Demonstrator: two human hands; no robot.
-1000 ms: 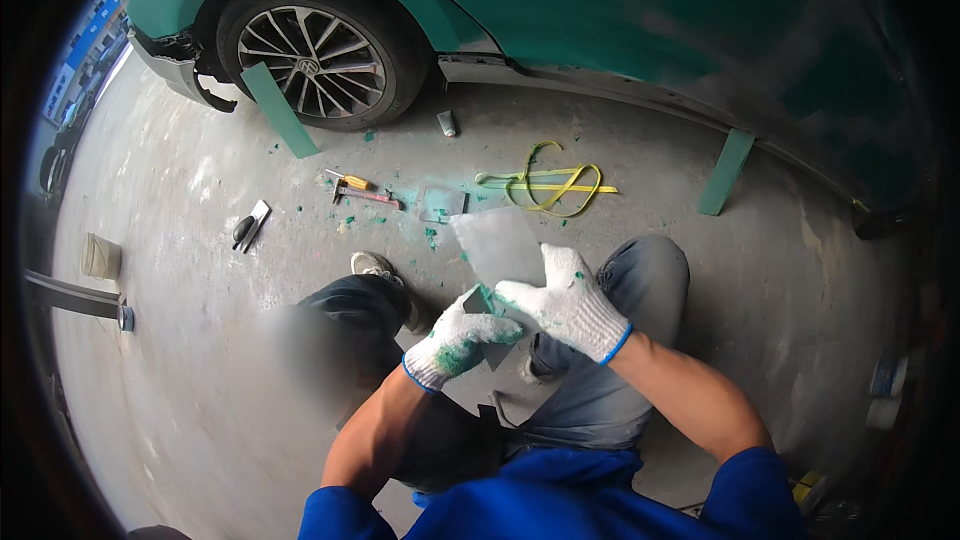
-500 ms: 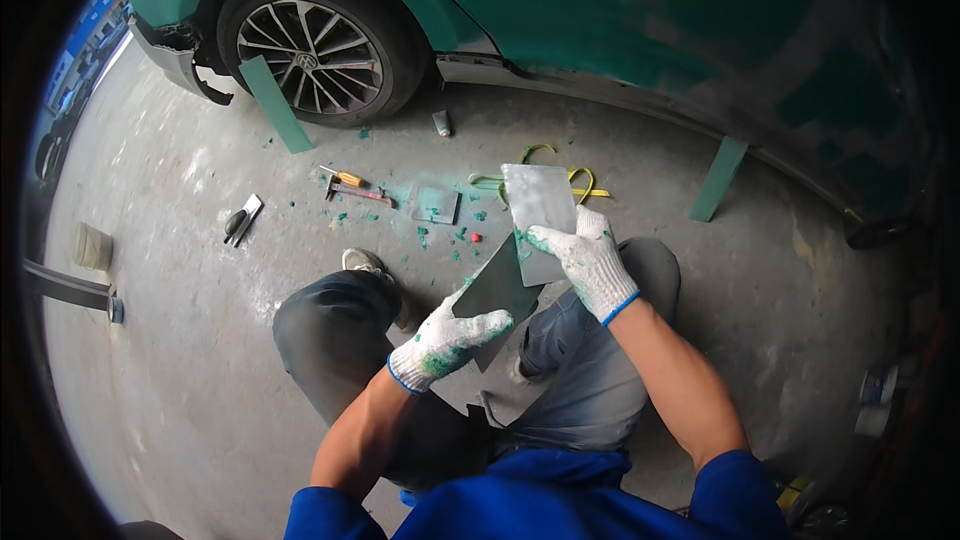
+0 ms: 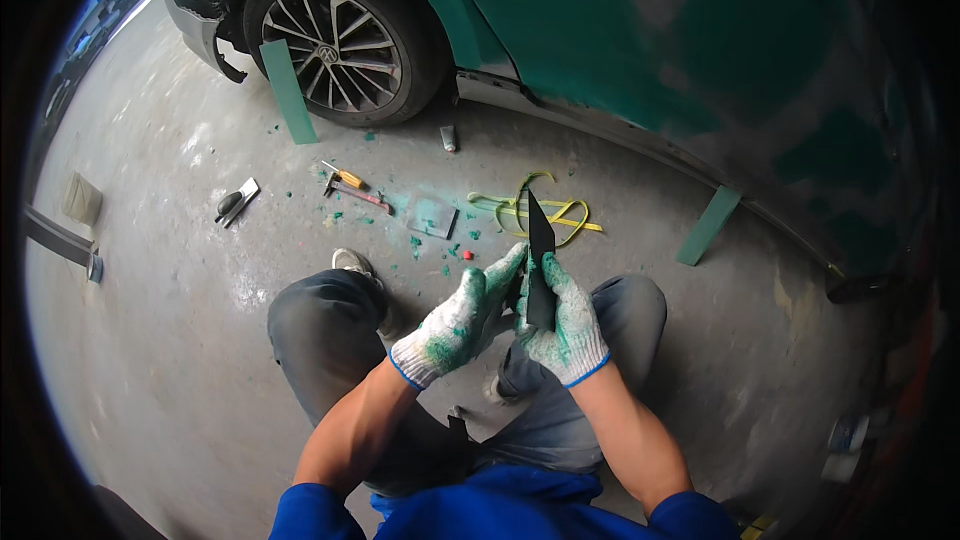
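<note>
Black and thin, a plate (image 3: pixel 541 245) sits nearer us than the strap (image 3: pixel 578 224), its tip overlapping it in view. Our right hand (image 3: pixel 570 332) grips the plate between thumb and fingers. Our left hand (image 3: pixel 455 322), fingers nearly straight and together, is just beside; we cannot tell whether it holds anything. Left of the strap lie a clear sheet (image 3: pixel 432 217) and a screwdriver (image 3: pixel 349 179).

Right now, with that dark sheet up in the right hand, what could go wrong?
The dark sheet might slip from the green-smeared right hand. The yellow strap lies in loose loops on the floor and could snag a shoe. Green crumbs scattered there might stick to a sole.
</note>
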